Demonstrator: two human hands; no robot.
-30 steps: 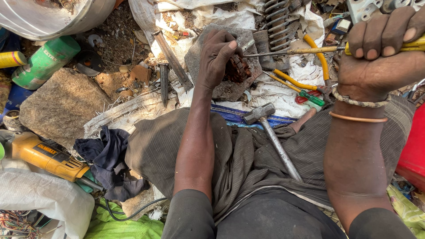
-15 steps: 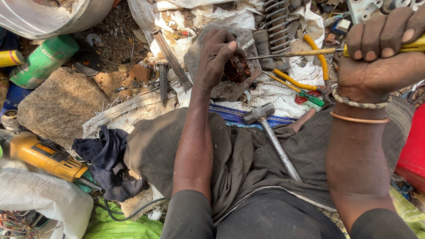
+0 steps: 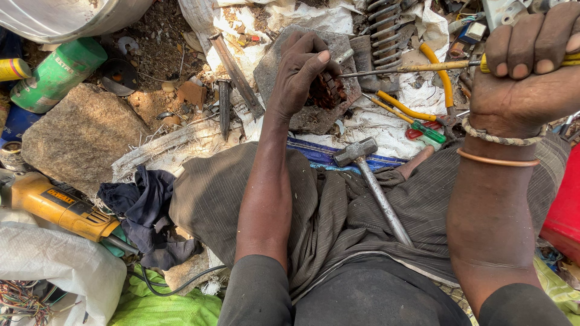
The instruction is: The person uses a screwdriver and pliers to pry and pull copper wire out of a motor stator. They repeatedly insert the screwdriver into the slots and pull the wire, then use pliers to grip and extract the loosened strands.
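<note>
- The rusty metal part point(image 3: 326, 93) sits on a flat grey stone slab point(image 3: 272, 75), pinched under the left hand point(image 3: 299, 75).
- The right hand point(image 3: 525, 72) is fisted tight around a yellow-handled screwdriver point(image 3: 411, 67), whose shaft tip reaches the part.
- A hammer point(image 3: 368, 175) lies on the lap, just beside the slab.
- A coil spring point(image 3: 386, 27) and a yellow angle grinder point(image 3: 57, 205) lie farther out.

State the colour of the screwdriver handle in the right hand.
Yellow; the screwdriver handle shows in the head view, gripped by the right hand.

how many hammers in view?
1: a hammer with a metal handle lies across the lap, between the left hand and right hand. Clutter may hide more.
</note>
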